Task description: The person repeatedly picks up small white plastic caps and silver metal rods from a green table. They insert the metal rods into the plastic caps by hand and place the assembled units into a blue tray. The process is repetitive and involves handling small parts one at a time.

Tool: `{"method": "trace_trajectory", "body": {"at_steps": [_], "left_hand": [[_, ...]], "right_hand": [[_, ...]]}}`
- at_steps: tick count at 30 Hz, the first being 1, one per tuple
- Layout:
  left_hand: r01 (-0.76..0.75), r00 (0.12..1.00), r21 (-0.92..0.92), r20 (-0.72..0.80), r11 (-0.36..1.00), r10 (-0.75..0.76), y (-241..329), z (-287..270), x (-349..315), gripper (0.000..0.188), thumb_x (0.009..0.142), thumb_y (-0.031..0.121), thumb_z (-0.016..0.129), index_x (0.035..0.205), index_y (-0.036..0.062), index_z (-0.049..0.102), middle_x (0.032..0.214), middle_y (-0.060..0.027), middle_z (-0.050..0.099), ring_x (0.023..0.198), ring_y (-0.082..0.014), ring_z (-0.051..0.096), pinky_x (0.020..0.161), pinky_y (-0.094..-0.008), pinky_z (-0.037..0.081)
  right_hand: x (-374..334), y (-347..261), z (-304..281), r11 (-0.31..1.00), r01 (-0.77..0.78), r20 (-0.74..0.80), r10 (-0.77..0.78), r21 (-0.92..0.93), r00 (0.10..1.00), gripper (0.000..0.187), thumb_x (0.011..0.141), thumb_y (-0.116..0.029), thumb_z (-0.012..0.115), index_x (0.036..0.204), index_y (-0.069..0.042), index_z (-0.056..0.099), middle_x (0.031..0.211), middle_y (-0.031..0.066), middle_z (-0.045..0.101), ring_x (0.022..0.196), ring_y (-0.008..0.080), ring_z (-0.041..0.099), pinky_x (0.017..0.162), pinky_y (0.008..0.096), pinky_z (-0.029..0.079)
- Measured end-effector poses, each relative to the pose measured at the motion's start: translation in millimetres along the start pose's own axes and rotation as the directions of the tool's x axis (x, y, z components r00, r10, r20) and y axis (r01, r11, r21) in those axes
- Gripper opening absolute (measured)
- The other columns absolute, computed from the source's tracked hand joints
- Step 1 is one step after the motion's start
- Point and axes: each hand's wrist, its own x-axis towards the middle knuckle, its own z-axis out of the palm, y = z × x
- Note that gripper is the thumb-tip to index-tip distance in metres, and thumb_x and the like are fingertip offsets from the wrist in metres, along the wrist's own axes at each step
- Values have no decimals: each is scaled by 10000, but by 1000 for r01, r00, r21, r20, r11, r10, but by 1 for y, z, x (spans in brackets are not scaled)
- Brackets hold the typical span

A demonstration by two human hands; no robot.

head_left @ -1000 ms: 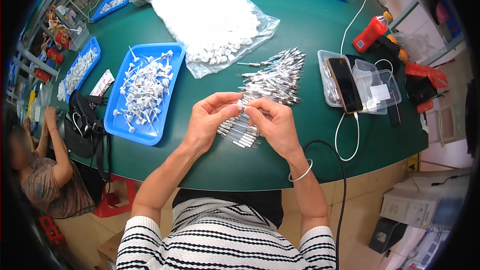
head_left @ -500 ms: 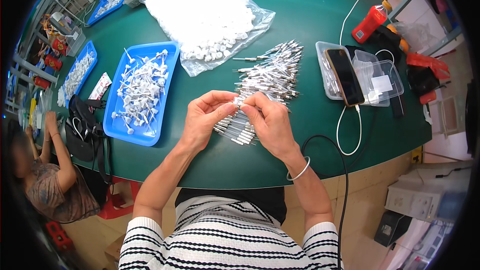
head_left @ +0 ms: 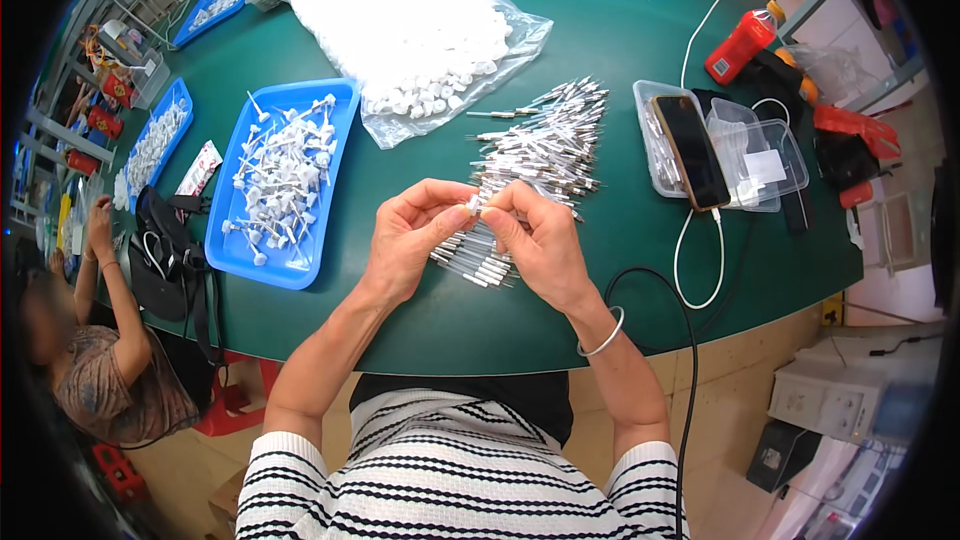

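Over the green table my two hands meet fingertip to fingertip. My left hand (head_left: pixel 408 245) is closed in a pinch on a small white plastic cap (head_left: pixel 473 205). Against it, the fingers of my right hand (head_left: pixel 545 248) are pinched together too; what they hold is hidden by the fingertips. Just beneath and beyond them spreads a heap of thin rods (head_left: pixel 545 155) with white and metal parts. To the left, a blue tray (head_left: pixel 262 270) bears many rods with white caps on them. A large clear bag (head_left: pixel 385 130) of loose white caps lies beyond my hands.
On the right are a clear plastic box (head_left: pixel 650 155), a phone (head_left: pixel 690 155) with a white cable (head_left: pixel 722 260), and a red bottle (head_left: pixel 742 43). A black bag (head_left: pixel 160 275) lies left of the tray. Another person (head_left: pixel 115 355) sits at far left. A black cable (head_left: pixel 692 380) hangs over the table edge.
My hands stay pinched together in nearly the same place, with only slight finger movement. At far left the other person's hands have shifted a little.
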Motion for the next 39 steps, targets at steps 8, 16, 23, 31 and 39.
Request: {"method": "trace_trajectory", "body": {"at_steps": [8,16,23,31,39], "left_hand": [[-63,998,-5,4,998,63,-2,3,-3,259,857,36,674,1092,-29,584,997,-69,636,920,-100,611,834,-232,497],[-229,973,86,48,970,225,11,8,-6,238,847,-24,657,1074,-38,590,1013,-79,609,929,-117,604,847,-246,498],[-329,934,44,161,943,319,8,5,-7,193,847,-52,635,1038,-43,614,1034,-101,571,956,-149,592,844,-279,508],[-360,931,159,121,919,344,10,5,-6,236,850,-53,630,1084,-45,599,1045,-90,559,945,-125,572,834,-257,484],[-305,951,141,-5,942,309,14,14,-10,193,889,5,611,1076,-36,589,986,-76,613,869,-130,626,790,-253,513]], "right_hand": [[0,-4,14,910,241,-140,-302,-338,943,121,901,-98,600,819,-24,551,649,100,567,523,215,526,495,317,413],[2,-7,-8,995,-21,106,11,94,994,90,920,-94,586,937,-12,619,692,22,604,615,61,541,557,239,442],[0,2,-4,913,-79,198,-2,401,980,172,957,-168,567,943,-3,615,716,8,583,653,57,534,597,201,456],[1,7,6,910,-54,103,13,411,995,160,943,-128,582,998,14,628,837,34,605,750,83,583,675,218,491],[3,13,11,903,47,-37,-35,428,999,135,892,-30,630,1019,17,638,926,48,628,858,95,602,765,237,498]]}}
